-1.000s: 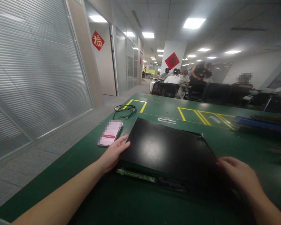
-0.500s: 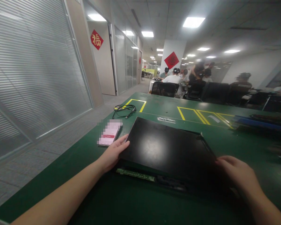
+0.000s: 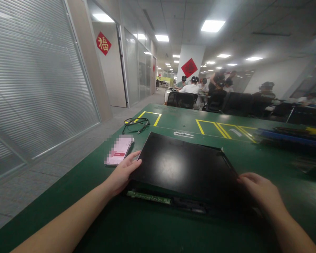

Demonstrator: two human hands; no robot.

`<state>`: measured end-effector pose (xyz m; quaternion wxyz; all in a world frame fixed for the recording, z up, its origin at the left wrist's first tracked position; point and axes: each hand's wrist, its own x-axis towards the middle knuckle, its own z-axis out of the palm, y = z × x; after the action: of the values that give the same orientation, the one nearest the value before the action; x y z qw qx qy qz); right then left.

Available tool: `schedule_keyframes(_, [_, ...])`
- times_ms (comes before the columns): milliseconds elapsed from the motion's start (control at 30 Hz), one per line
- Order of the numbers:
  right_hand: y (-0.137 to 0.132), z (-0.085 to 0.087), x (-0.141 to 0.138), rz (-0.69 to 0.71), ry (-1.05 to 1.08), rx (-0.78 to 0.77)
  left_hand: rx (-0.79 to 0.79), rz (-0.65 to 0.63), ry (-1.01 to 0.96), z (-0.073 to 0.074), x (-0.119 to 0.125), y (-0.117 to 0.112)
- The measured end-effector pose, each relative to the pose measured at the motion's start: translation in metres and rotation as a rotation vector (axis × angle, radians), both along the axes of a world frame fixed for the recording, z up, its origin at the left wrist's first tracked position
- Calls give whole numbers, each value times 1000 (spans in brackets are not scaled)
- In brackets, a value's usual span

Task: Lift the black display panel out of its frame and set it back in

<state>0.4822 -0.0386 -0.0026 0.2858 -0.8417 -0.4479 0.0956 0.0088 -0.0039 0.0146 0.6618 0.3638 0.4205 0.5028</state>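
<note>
A flat black panel point(image 3: 181, 165) lies on the green table point(image 3: 147, 232) in front of me, its near edge raised a little. A narrow green circuit strip point(image 3: 149, 197) shows under that near edge. My left hand point(image 3: 121, 174) grips the panel's left near corner, thumb on top. My right hand point(image 3: 262, 193) curls round the panel's right near corner, fingers closed on its edge.
A phone point(image 3: 119, 151) lies left of the panel near the table's left edge. A coiled black cable point(image 3: 135, 123) sits beyond it by yellow floor-tape markings point(image 3: 218, 128). Dark and blue flat items point(image 3: 289, 137) are stacked at the far right. Several people sit at tables behind.
Both hands keep the same hold on the panel. The view has shifted slightly, so everything sits a little more to the left.
</note>
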Motion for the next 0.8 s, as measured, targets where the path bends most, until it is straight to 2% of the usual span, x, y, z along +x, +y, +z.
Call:
schedule_keyframes(233, [-2,1,0,8,70,-24,-35,30,21,6,0,-3])
schedule_keyframes(400, [-3,5,-3,-43,156,-73,-36,68,21,6,-2,-1])
schedule_keyframes(600, [-3,7,-4,-51,171,-85,7,72,28,8,-2,1])
schedule_keyframes(800, [-1,7,-5,-41,137,-60,17,64,201,3,-9,3])
